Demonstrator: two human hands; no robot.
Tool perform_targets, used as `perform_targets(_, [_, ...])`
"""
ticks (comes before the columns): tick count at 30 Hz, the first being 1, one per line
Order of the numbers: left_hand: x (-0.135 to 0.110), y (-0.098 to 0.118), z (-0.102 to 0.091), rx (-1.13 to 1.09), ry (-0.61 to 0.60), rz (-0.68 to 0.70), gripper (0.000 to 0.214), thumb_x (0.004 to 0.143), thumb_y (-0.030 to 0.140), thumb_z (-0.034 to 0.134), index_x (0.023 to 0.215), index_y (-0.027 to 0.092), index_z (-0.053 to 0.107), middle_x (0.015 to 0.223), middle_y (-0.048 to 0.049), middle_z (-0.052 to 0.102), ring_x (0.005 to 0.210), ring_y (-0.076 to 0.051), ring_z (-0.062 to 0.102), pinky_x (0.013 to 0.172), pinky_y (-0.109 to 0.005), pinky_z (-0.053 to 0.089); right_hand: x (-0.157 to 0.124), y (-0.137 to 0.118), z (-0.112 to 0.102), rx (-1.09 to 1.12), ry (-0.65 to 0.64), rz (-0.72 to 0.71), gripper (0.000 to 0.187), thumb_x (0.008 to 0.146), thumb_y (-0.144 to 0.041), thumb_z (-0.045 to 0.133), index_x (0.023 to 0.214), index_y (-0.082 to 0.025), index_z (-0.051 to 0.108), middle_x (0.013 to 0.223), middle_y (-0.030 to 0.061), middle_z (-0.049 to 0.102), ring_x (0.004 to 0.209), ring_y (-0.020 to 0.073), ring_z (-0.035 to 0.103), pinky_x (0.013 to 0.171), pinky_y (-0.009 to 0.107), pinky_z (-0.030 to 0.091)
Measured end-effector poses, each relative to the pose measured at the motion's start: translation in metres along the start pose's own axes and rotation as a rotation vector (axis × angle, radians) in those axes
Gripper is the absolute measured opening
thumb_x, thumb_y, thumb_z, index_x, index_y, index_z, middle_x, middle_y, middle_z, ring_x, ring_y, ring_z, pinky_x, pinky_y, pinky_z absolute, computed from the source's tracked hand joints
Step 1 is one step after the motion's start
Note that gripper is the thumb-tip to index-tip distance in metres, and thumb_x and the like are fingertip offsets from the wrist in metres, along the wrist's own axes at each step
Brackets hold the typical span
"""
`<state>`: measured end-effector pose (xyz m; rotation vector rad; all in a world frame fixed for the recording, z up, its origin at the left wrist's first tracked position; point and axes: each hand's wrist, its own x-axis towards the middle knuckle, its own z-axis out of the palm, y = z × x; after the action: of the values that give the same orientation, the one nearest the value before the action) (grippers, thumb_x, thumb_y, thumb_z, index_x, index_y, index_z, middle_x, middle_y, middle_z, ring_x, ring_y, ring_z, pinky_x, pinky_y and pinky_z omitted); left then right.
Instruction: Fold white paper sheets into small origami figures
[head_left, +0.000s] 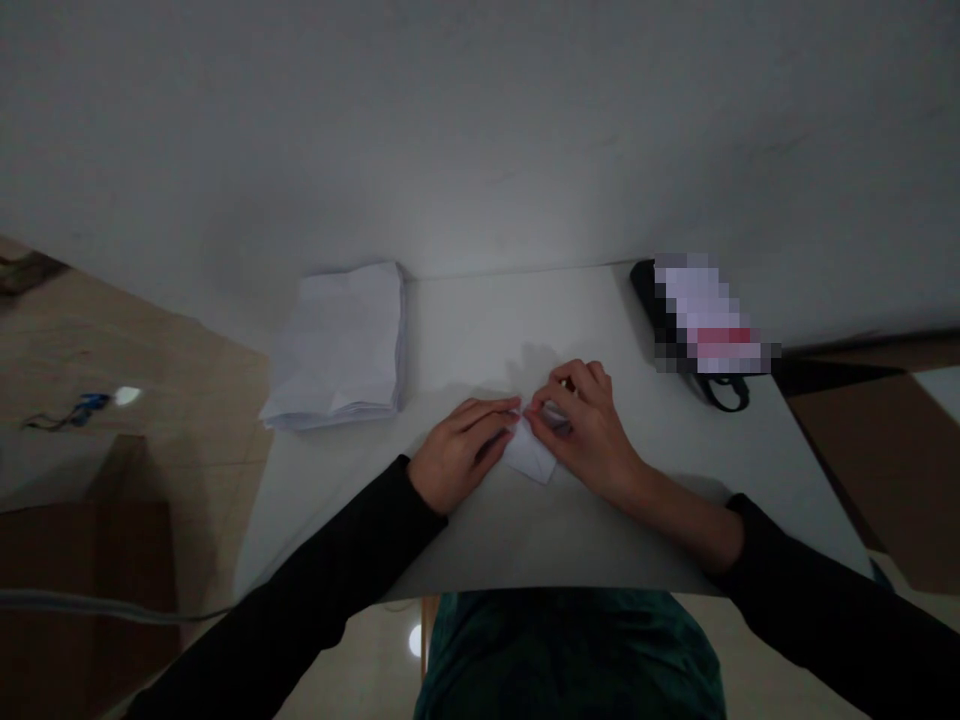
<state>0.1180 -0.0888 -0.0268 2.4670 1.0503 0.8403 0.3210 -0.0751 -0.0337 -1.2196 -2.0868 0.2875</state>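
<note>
- From the head view, we judge the main risk to be a crooked crease: the small folded paper (534, 460) is pinched near its far end only, so uneven pulling by the two hands could skew it.
- We think a tear is possible too, since the paper looks thin and both sets of fingertips bear on nearly the same spot.
- The near point of the paper lies free of any finger, so we would expect it to swing or spring up if one hand let go early.
- In the dim light, with fingers over the far edge, we could easily misjudge whether the layers line up; we cannot make them out ourselves.
- The paper lies between the hands, over the middle of the white table (480, 330), its uncovered part pointing back toward the person.
- The left hand (466, 447) is at the paper's left side, its fingers together and nearly straight, with thumb and fingertips closed on the edge.
- The right hand (586, 425) is at the paper's right side, its thumb and forefinger pinching with hardly any gap, the other fingers curled above.
- We see the paper stack (341, 345) well apart, beyond the left hand, and a dark strapped object (645, 285), partly blurred out, beyond the right.
</note>
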Motion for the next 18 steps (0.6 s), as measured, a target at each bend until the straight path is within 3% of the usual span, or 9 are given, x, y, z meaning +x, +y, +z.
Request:
perform_targets(3, [0.000,0.003,-0.001,0.083,-0.039,0.007,0.015,0.095,0.016,0.055,0.106,0.013,0.066,0.125,-0.0108,0.070,0.105,-0.019,0.065,0.091,-0.037,0.054,-0.007,-0.006,-0.002,-0.003,-0.011,-0.227,0.009,0.090,-0.023,0.066,0.084,-0.018,0.070,0.097,0.0083,0.063,0.092,0.0229,0.049,0.080,0.038,0.036])
perform_targets(5, [0.000,0.005,-0.003,0.180,-0.071,-0.018,0.015,0.096,0.019,0.054,0.104,0.015,0.067,0.125,-0.0082,0.071,0.103,-0.021,0.065,0.090,-0.041,0.050,-0.012,-0.010,-0.003,-0.001,-0.029,-0.275,0.013,0.091,-0.023,0.064,0.083,-0.017,0.072,0.094,0.0080,0.064,0.091,0.0222,0.049,0.079,0.038,0.035])
perform_targets(8, [0.000,0.006,-0.006,0.247,-0.095,-0.054,0.018,0.098,0.025,0.054,0.108,0.019,0.068,0.126,-0.0038,0.071,0.106,-0.023,0.063,0.091,-0.044,0.042,-0.016,-0.012,-0.005,-0.014,-0.042,-0.243,0.018,0.092,-0.024,0.064,0.081,-0.018,0.076,0.086,0.0076,0.061,0.087,0.0211,0.047,0.077,0.037,0.034])
perform_targets(14, [-0.001,-0.002,-0.011,0.129,-0.139,-0.074,0.022,0.099,0.025,0.050,0.111,0.022,0.069,0.130,-0.0011,0.069,0.109,-0.021,0.060,0.088,-0.041,0.039,-0.025,-0.004,-0.018,-0.054,-0.104,-0.064,0.023,0.095,-0.031,0.061,0.086,-0.025,0.081,0.076,0.0056,0.053,0.082,0.0211,0.044,0.074,0.038,0.029])
perform_targets(18, [0.000,-0.011,-0.015,0.068,-0.178,-0.088,0.022,0.100,0.028,0.050,0.112,0.024,0.069,0.132,-0.0011,0.068,0.113,-0.021,0.060,0.089,-0.040,0.038,-0.033,0.004,-0.026,-0.102,-0.076,0.034,0.026,0.096,-0.034,0.059,0.088,-0.024,0.082,0.074,0.0054,0.052,0.081,0.0211,0.044,0.074,0.038,0.029])
